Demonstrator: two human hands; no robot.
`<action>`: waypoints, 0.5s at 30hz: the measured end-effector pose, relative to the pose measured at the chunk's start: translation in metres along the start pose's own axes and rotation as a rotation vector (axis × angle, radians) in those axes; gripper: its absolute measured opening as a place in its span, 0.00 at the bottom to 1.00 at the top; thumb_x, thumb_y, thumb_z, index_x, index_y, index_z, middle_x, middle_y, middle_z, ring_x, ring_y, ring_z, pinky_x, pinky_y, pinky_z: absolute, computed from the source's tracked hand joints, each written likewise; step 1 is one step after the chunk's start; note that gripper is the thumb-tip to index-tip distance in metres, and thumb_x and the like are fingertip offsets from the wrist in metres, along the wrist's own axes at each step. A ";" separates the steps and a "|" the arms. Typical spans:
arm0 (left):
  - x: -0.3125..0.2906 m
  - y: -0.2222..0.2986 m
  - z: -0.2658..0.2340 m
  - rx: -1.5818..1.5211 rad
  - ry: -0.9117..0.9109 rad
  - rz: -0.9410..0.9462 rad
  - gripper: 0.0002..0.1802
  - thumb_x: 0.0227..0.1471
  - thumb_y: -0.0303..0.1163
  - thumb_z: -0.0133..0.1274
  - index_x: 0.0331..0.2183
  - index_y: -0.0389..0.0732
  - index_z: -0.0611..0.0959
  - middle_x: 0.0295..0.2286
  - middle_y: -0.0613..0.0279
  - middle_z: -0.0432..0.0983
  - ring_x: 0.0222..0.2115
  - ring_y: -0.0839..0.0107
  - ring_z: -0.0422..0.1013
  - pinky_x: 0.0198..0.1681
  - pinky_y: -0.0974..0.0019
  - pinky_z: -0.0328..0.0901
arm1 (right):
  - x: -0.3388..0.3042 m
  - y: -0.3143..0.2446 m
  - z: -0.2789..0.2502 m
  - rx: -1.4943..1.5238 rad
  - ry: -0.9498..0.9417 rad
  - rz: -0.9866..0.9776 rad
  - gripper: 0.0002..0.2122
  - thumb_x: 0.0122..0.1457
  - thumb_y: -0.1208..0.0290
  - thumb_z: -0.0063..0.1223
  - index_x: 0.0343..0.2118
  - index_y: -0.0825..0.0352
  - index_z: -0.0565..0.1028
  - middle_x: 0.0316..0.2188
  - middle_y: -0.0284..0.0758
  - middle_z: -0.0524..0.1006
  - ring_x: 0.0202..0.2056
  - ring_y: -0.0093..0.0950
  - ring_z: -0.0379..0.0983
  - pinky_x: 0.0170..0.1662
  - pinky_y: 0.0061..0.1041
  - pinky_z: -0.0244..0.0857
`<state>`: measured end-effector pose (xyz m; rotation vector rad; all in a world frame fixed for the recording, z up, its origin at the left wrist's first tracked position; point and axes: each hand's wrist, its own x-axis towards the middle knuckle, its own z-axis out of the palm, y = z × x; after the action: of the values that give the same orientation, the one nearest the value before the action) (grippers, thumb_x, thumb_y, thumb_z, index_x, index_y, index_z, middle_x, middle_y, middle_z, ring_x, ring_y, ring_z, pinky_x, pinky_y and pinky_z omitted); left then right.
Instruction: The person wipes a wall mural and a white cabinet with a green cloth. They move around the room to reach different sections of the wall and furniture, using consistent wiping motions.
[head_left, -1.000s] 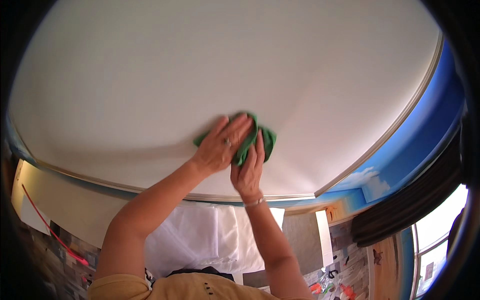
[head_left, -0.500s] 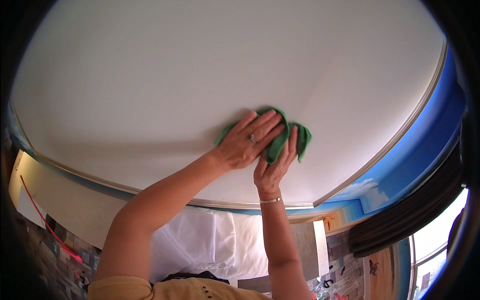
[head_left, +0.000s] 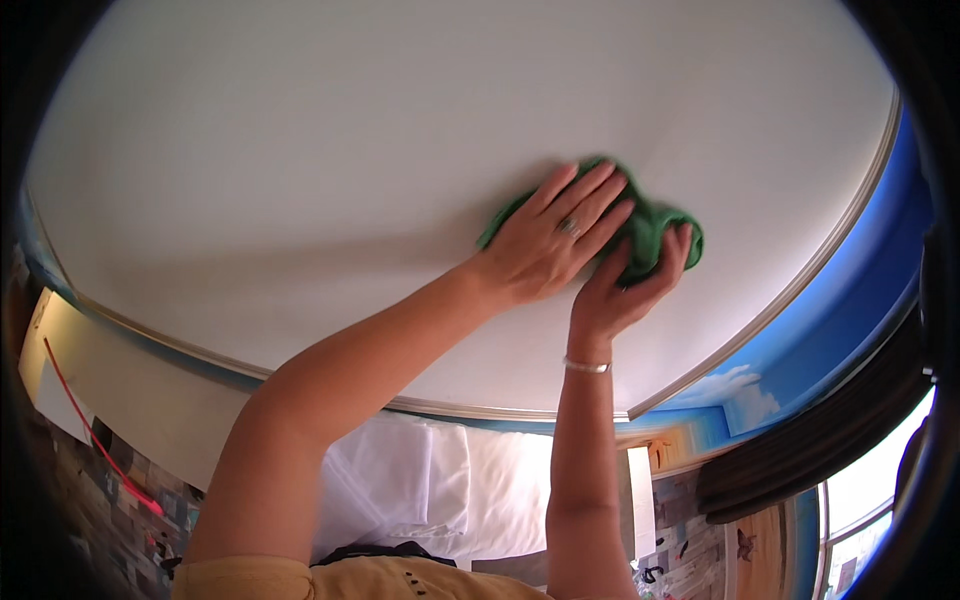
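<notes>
A bunched green cloth [head_left: 648, 232] lies against a broad white surface [head_left: 330, 130]. My left hand [head_left: 560, 235] rests flat on the cloth's left part, fingers stretched out, with a ring on one finger. Just below and to the right, my right hand [head_left: 630, 290] has its fingers curled round the folded right part of the cloth. A silvery bracelet [head_left: 587, 366] circles the right wrist. The cloth's underside is hidden, pressed toward the white surface.
Trim [head_left: 480, 411] edges the white surface. Beyond it on the right are a blue wall with painted clouds [head_left: 735, 390], a dark curtain [head_left: 810, 465] and a bright window [head_left: 870, 490]. White bedding [head_left: 500, 490] lies below my arms; a red cord-like strip [head_left: 85, 425] hangs at left.
Both hands and the green cloth have moved up and to the right across the white surface. The right fingers are now more curled round the cloth.
</notes>
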<state>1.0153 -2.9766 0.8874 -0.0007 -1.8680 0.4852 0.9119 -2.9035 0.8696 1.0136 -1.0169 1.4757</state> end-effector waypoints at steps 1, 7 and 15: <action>-0.019 0.001 -0.004 0.052 -0.039 -0.007 0.25 0.55 0.29 0.51 0.54 0.35 0.75 0.62 0.51 0.60 0.65 0.55 0.54 0.65 0.46 0.50 | -0.017 0.001 -0.006 0.043 -0.077 -0.034 0.17 0.60 0.77 0.54 0.52 0.71 0.68 0.58 0.52 0.68 0.58 0.48 0.65 0.60 0.42 0.60; -0.047 -0.032 -0.044 0.270 0.033 -0.162 0.25 0.54 0.23 0.48 0.55 0.30 0.75 0.61 0.55 0.62 0.65 0.58 0.54 0.66 0.47 0.51 | -0.017 -0.044 0.018 0.072 -0.469 -0.271 0.15 0.56 0.80 0.52 0.48 0.70 0.72 0.58 0.50 0.69 0.55 0.49 0.67 0.59 0.43 0.60; 0.013 -0.049 -0.038 0.148 0.133 -0.104 0.32 0.53 0.34 0.57 0.60 0.49 0.71 0.64 0.45 0.53 0.65 0.44 0.50 0.64 0.38 0.46 | 0.043 -0.036 0.040 -0.328 -0.272 -0.169 0.22 0.57 0.71 0.56 0.57 0.61 0.71 0.66 0.52 0.53 0.66 0.54 0.48 0.65 0.54 0.46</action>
<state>1.0564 -3.0063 0.9253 0.1586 -1.6894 0.5370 0.9457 -2.9258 0.9248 1.0479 -1.2852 1.0092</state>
